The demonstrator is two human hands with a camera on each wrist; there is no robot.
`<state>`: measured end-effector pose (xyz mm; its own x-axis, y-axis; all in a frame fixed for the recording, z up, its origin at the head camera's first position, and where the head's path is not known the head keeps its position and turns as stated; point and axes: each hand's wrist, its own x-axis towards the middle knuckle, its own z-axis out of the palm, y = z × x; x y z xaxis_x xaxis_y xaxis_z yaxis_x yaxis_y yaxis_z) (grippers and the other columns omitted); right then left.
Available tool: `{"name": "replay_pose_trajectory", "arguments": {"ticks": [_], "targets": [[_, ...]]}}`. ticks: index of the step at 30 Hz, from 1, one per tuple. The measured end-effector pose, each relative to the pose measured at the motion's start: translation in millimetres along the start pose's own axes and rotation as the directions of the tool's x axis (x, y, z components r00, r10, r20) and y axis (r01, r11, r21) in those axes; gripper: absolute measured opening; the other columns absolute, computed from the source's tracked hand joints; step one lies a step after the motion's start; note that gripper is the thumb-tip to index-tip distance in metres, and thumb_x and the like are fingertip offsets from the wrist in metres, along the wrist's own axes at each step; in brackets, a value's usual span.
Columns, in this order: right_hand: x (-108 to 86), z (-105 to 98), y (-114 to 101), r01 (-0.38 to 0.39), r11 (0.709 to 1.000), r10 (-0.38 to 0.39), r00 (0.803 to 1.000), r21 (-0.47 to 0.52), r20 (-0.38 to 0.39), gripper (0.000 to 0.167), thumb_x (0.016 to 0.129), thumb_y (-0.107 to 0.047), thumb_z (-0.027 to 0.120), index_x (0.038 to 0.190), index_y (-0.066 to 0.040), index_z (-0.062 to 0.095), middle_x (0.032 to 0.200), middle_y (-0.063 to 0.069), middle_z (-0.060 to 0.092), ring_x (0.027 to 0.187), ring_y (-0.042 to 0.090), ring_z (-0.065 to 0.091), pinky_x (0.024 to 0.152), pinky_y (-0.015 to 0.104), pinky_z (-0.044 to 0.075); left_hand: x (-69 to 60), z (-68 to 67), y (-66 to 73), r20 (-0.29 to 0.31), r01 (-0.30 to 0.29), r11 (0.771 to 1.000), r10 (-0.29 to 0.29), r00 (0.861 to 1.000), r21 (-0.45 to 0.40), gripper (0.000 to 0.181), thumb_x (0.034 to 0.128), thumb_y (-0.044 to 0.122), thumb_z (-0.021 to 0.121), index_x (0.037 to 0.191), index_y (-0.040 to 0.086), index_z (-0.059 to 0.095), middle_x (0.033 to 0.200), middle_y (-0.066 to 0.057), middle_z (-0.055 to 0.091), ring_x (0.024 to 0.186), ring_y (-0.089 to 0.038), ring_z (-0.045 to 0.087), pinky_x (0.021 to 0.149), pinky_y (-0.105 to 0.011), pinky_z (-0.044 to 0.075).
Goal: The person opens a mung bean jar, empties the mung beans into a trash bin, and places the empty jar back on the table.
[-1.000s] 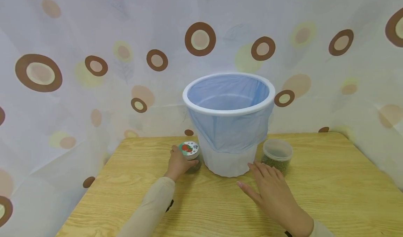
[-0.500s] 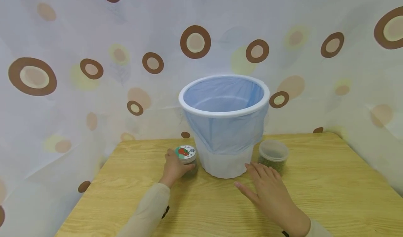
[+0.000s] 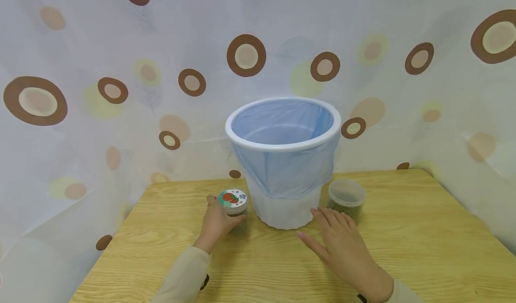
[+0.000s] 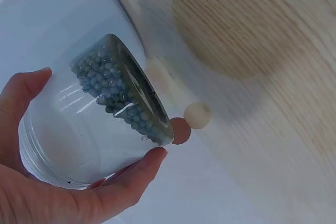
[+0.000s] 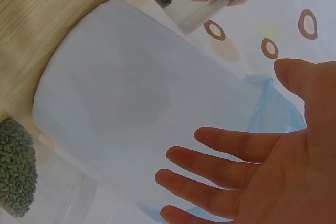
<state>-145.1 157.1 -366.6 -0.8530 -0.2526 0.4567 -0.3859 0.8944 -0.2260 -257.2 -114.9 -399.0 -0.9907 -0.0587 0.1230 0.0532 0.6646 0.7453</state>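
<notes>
My left hand grips a clear plastic jar with small green beans in its lower part. The jar's white lid carries a tomato picture. In the left wrist view, thumb and fingers wrap its sides, and the jar is tilted with its base off the wooden table. My right hand hovers with straight, spread fingers and holds nothing. Just beyond those fingertips stands a second clear jar of green beans, its top pale and translucent. Between the jars is a white bucket.
A blue bag lines the bucket, folded over the outside below the white rim. The wooden table ends at the back against a pale cloth with brown circles. Bare wood lies at the far right.
The whole view has drifted a little leftward and down. My left hand and its jar have come slightly nearer relative to the bucket. The right hand stays nearly still, with fingers spread.
</notes>
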Motion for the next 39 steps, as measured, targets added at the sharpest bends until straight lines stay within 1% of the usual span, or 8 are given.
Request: {"name": "replay_pose_trajectory", "arguments": {"ticks": [8, 11, 16, 21, 29, 31, 36, 39], "targets": [[1.9, -4.9, -1.6, 0.006, 1.000, -0.006, 0.999, -0.006, -0.033, 0.059, 0.092, -0.044, 0.061, 0.125, 0.005, 0.058, 0.123, 0.020, 0.059, 0.113, 0.040, 0.055, 0.095, 0.058, 0.040, -17.9, -10.1, 16.3, 0.008, -0.039, 0.997, 0.040, 0.999, -0.070, 0.088, 0.0694, 0.024, 0.087, 0.128, -0.005, 0.027, 0.124, -0.027, 0.049, 0.112, -0.040, 0.056, 0.091, -0.050, 0.047], [3.0, -7.6, -1.1, 0.028, 1.000, -0.028, 0.997, -0.008, -0.067, 0.059, 0.090, -0.042, 0.064, 0.124, 0.006, 0.058, 0.122, 0.021, 0.059, 0.112, 0.040, 0.055, 0.094, 0.057, 0.041, -27.1, -14.5, 24.1, 0.006, -0.070, 0.993, 0.071, 0.997, -0.094, 0.088, 0.0690, 0.025, 0.088, 0.128, -0.004, 0.029, 0.124, -0.025, 0.049, 0.113, -0.039, 0.055, 0.092, -0.050, 0.046], [5.1, -12.8, -1.0, 0.058, 0.998, -0.057, 0.992, 0.003, -0.109, 0.058, 0.090, -0.040, 0.065, 0.123, 0.006, 0.058, 0.121, 0.022, 0.060, 0.111, 0.040, 0.056, 0.092, 0.057, 0.043, -43.5, -19.8, 37.2, -0.011, -0.151, 0.982, 0.150, 0.989, -0.113, 0.085, 0.0674, 0.023, 0.089, 0.126, -0.003, 0.033, 0.121, -0.021, 0.050, 0.114, -0.036, 0.054, 0.093, -0.050, 0.046], [7.0, -20.1, -4.6, 0.053, 0.996, -0.043, 0.991, 0.071, -0.130, 0.055, 0.092, -0.037, 0.064, 0.124, 0.006, 0.058, 0.123, 0.023, 0.059, 0.113, 0.041, 0.056, 0.091, 0.056, 0.045, -59.1, -23.4, 51.9, -0.022, -0.217, 0.967, 0.216, 0.976, -0.135, 0.084, 0.0656, 0.024, 0.089, 0.124, -0.001, 0.035, 0.119, -0.017, 0.051, 0.112, -0.033, 0.053, 0.094, -0.049, 0.045], [8.0, -36.5, -16.1, -0.009, 0.977, 0.036, 0.992, 0.215, -0.120, 0.052, 0.095, -0.035, 0.060, 0.130, 0.002, 0.054, 0.129, 0.020, 0.056, 0.119, 0.037, 0.052, 0.094, 0.054, 0.044, -80.5, -27.2, 74.7, -0.029, -0.296, 0.939, 0.296, 0.955, -0.173, 0.086, 0.0628, 0.028, 0.091, 0.123, 0.000, 0.037, 0.118, -0.015, 0.051, 0.110, -0.030, 0.054, 0.092, -0.049, 0.046], [8.2, -40.9, -19.4, -0.008, 0.968, 0.040, 0.992, 0.252, -0.122, 0.051, 0.095, -0.034, 0.060, 0.132, 0.001, 0.053, 0.131, 0.019, 0.055, 0.122, 0.036, 0.050, 0.095, 0.055, 0.043, -84.1, -26.9, 79.9, -0.035, -0.319, 0.928, 0.318, 0.947, -0.191, 0.085, 0.0618, 0.028, 0.091, 0.122, 0.001, 0.038, 0.117, -0.013, 0.051, 0.109, -0.028, 0.053, 0.092, -0.048, 0.045], [9.1, -50.7, -29.1, 0.001, 0.947, 0.046, 0.990, 0.323, -0.137, 0.052, 0.096, -0.033, 0.058, 0.138, -0.004, 0.048, 0.137, 0.016, 0.051, 0.127, 0.034, 0.045, 0.098, 0.056, 0.040, -91.6, -23.1, 93.2, -0.042, -0.339, 0.907, 0.340, 0.939, -0.251, 0.085, 0.0594, 0.027, 0.092, 0.122, 0.006, 0.039, 0.115, -0.006, 0.050, 0.105, -0.021, 0.050, 0.091, -0.045, 0.043], [9.8, -53.4, -35.0, 0.000, 0.935, 0.053, 0.989, 0.356, -0.139, 0.054, 0.096, -0.034, 0.058, 0.141, -0.007, 0.045, 0.140, 0.013, 0.048, 0.130, 0.033, 0.042, 0.098, 0.058, 0.039, -96.5, -19.0, 100.4, -0.064, -0.366, 0.894, 0.363, 0.930, -0.259, 0.084, 0.0585, 0.026, 0.092, 0.122, 0.008, 0.039, 0.115, -0.003, 0.049, 0.105, -0.018, 0.048, 0.089, -0.043, 0.043]]}}
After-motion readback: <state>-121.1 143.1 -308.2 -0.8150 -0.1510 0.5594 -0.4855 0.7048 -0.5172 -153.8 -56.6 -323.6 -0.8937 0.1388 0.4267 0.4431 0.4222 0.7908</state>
